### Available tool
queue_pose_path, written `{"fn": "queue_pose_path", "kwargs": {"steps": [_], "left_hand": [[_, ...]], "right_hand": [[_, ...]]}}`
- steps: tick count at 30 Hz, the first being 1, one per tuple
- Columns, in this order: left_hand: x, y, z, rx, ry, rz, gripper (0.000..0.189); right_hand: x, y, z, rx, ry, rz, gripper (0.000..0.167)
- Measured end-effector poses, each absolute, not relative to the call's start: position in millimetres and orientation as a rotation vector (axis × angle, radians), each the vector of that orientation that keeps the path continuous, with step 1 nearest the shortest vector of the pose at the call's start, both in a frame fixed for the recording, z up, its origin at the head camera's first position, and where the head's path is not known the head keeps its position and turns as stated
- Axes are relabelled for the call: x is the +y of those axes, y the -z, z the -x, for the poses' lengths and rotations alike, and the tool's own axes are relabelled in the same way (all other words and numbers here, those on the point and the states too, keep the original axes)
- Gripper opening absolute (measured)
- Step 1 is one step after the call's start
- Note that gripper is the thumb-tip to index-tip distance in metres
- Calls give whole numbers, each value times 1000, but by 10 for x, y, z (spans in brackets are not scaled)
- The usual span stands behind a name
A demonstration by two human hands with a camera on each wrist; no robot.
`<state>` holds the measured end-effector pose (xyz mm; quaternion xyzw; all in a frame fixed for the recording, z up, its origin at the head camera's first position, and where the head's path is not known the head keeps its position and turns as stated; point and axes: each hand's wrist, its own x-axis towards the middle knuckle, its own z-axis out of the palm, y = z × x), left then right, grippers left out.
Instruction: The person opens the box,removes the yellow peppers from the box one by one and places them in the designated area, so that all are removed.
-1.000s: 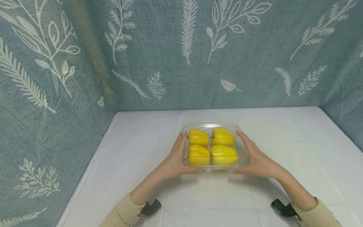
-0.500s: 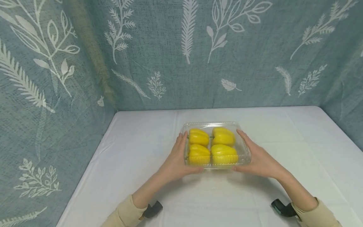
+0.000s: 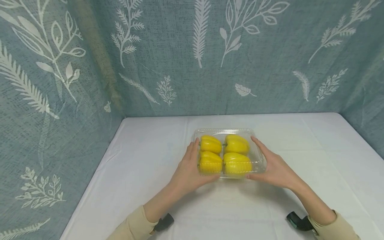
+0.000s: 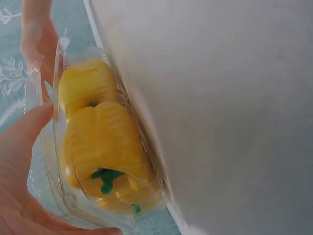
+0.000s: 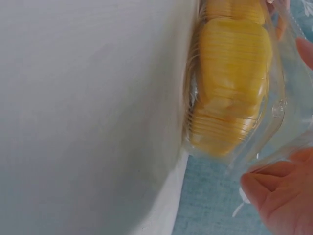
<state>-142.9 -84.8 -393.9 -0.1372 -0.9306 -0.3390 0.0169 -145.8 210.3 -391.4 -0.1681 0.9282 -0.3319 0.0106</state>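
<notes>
A clear plastic clamshell container point(image 3: 223, 130) on the white table holds several yellow bell peppers point(image 3: 237, 163) in two rows. My left hand point(image 3: 190, 170) grips its left side, the fingers along the side wall and the thumb across the near edge. On the opposite side my right hand point(image 3: 276, 170) holds the right edge, thumb at the near corner. In the left wrist view, a pepper point(image 4: 105, 142) with a green stem shows through the plastic beside my thumb. Bent fingers point(image 5: 274, 183) lie at the container's edge in the right wrist view.
A white cloth point(image 3: 144, 153) covers the table. Blue-green curtains point(image 3: 174, 43) with white leaf prints hang behind it and at both sides. Black wrist-worn devices point(image 3: 300, 221) stick out under both beige sleeves point(image 3: 135, 223).
My left hand has slid slightly right, its thumb now farther along the container's near edge. The front line of the lid appears slightly higher. My right hand has barely moved.
</notes>
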Motion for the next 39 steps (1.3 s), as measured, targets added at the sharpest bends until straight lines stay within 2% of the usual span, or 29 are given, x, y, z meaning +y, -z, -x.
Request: {"fn": "queue_pose_path", "kwargs": {"steps": [27,39], "left_hand": [[-818,3933,1413,-2841,953,506,111],[-853,3937,1433,-2861,980,534,110]], "right_hand": [[2079,3863,1436,2927,1028,530,108],[2069,3878,1416,2932,997,502,112]]}}
